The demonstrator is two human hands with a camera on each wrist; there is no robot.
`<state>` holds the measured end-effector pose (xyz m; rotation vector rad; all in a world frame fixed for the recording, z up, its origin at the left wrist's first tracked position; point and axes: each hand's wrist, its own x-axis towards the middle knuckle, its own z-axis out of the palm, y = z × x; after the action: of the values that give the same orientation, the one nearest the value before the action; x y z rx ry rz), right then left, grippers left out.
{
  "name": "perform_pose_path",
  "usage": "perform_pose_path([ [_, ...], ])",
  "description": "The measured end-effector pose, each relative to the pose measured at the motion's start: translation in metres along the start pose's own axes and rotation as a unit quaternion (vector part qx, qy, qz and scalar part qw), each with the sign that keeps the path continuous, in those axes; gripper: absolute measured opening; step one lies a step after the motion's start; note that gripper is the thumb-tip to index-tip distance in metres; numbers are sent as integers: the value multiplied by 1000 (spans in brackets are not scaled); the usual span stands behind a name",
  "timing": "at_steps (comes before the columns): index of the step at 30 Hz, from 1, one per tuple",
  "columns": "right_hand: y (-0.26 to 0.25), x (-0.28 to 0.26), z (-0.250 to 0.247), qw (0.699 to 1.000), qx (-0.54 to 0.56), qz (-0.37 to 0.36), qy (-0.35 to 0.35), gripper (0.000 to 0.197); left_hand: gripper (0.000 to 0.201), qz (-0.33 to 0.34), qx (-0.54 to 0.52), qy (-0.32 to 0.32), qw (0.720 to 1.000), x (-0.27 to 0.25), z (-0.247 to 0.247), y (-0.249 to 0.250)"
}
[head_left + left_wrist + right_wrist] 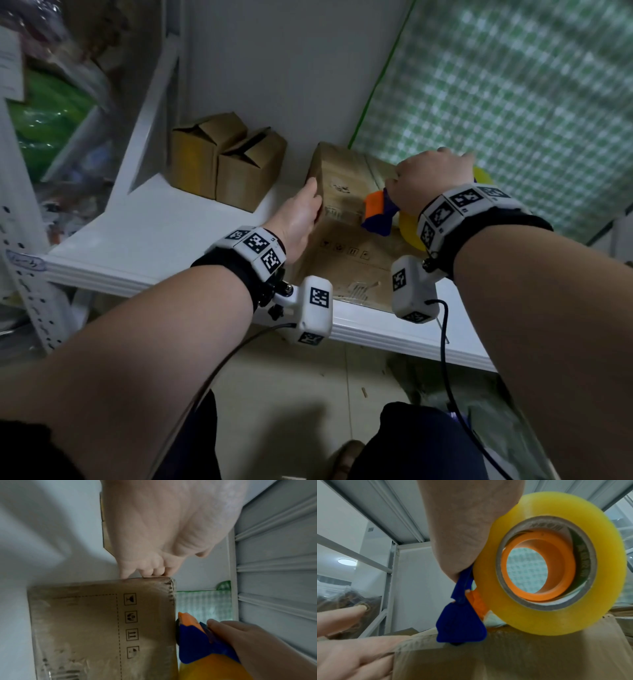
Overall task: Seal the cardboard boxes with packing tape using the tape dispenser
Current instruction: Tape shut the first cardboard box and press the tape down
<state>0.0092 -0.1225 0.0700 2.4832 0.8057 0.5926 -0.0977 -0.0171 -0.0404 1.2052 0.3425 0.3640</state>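
A closed brown cardboard box (342, 246) lies on a white shelf (164, 233), with handling symbols printed on its near face (85, 628). My left hand (301, 216) lies flat against the box's left side, fingers straight, fingertips (145, 572) at its far edge. My right hand (428, 178) grips a blue and orange tape dispenser (376, 214) that carries a yellow tape roll (539, 622). The dispenser's blue front plate (460, 626) sits on the box's top by the right edge (197, 646). Whether any tape is laid down is unclear.
Two small open cardboard boxes (226, 161) stand at the back left of the shelf. A green checked cloth (513, 102) hangs right of the big box. Bagged goods (51, 120) fill the rack at far left. A white wall closes the back.
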Motion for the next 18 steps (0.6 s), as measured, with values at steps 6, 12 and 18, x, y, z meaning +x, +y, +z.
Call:
perform_pose_path([
  [6,-1,4,0,1000,-1,2,-6,41,57,-7,44,-24,999,7,0,-9],
  [12,-1,0,-1,1000,5,0,-8,47,108,-119,140,-62,981,12,-11,-21],
  [18,7,-10,-3,998,22,-53,13,78,97,50,485,31,873,13,9,11],
])
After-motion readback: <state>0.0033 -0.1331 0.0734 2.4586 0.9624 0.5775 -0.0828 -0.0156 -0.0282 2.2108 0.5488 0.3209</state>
